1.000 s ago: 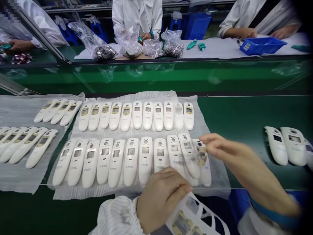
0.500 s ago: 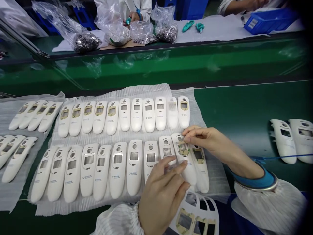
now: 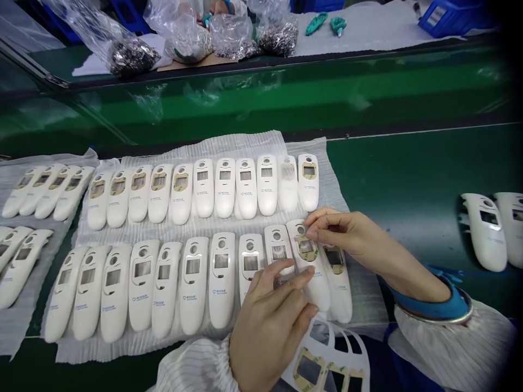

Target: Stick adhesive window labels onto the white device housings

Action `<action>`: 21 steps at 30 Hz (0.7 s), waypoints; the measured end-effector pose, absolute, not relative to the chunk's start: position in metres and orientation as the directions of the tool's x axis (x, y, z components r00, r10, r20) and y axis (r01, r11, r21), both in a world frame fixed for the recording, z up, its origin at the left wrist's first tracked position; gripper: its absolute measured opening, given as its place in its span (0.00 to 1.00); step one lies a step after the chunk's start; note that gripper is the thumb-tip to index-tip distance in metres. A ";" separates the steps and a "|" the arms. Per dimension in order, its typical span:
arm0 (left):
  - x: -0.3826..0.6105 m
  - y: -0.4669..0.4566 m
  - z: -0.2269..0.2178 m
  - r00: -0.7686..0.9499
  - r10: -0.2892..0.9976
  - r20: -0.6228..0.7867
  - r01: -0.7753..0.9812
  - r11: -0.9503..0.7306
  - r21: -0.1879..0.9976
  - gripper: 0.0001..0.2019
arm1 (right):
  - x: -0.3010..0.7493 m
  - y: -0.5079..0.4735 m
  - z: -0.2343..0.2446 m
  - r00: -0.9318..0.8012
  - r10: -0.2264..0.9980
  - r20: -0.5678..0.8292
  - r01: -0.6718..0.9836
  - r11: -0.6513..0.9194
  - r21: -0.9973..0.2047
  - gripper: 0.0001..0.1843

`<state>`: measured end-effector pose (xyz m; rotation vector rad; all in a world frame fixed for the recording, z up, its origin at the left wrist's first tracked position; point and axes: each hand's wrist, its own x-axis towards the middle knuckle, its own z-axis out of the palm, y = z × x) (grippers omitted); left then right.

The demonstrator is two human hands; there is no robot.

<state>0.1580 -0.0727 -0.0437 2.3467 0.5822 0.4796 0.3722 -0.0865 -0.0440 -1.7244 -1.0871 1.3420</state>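
Observation:
A white plastic thermometer housing (image 3: 318, 296) lies tilted near the right end of the front row. A yellowish adhesive sticker (image 3: 307, 248) lies around its display window. My right hand (image 3: 337, 228) is closed in a pinch at the sticker's upper right edge, over the housing. My left hand (image 3: 275, 316) has its fingers apart, the tips touching or just over this housing and its left neighbour. Whether its fingertips press down I cannot tell. Beside the left hand, a white sticker sheet (image 3: 324, 340) with several adhesive frames sits at the front edge, partly hidden.
Two rows of white housings (image 3: 223, 277) lie on foam sheeting (image 3: 261, 142). More housings lie on another sheet (image 3: 24, 326) at left and on the green surface (image 3: 408, 179) at right. Bags of metal parts (image 3: 278, 38) stand behind the green barrier (image 3: 229, 109), near another person's hand.
The view has shifted slightly, tilting down. Both hands keep nearly the same position, with my right fingers still pinched at the sticker.

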 end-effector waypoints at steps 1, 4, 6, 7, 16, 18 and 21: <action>0.158 -0.073 -0.044 0.834 0.521 0.179 0.279 -0.680 0.679 0.09 | 0.372 -0.087 -0.044 0.117 0.909 -0.401 0.203 -0.417 -0.886 0.15; 0.157 -0.073 -0.043 0.837 0.520 0.172 0.277 -0.673 0.686 0.10 | 0.371 -0.087 -0.044 0.118 0.906 -0.407 0.214 -0.424 -0.880 0.15; 0.157 -0.073 -0.044 0.836 0.520 0.174 0.273 -0.670 0.691 0.10 | 0.371 -0.087 -0.044 0.123 0.906 -0.405 0.216 -0.423 -0.880 0.15; 0.157 -0.073 -0.044 0.838 0.517 0.176 0.269 -0.671 0.691 0.10 | 0.371 -0.087 -0.043 0.125 0.906 -0.403 0.218 -0.422 -0.880 0.15; 0.161 -0.072 -0.045 0.833 0.520 0.188 0.279 -0.689 0.669 0.09 | 0.371 -0.088 -0.047 0.121 0.904 -0.410 0.244 -0.427 -0.871 0.15; 0.161 -0.073 -0.046 0.830 0.526 0.185 0.294 -0.695 0.657 0.10 | 0.371 -0.088 -0.047 0.116 0.902 -0.417 0.250 -0.432 -0.866 0.15; 0.162 -0.072 -0.047 0.833 0.523 0.179 0.308 -0.707 0.636 0.11 | 0.371 -0.089 -0.048 0.119 0.900 -0.419 0.258 -0.435 -0.863 0.14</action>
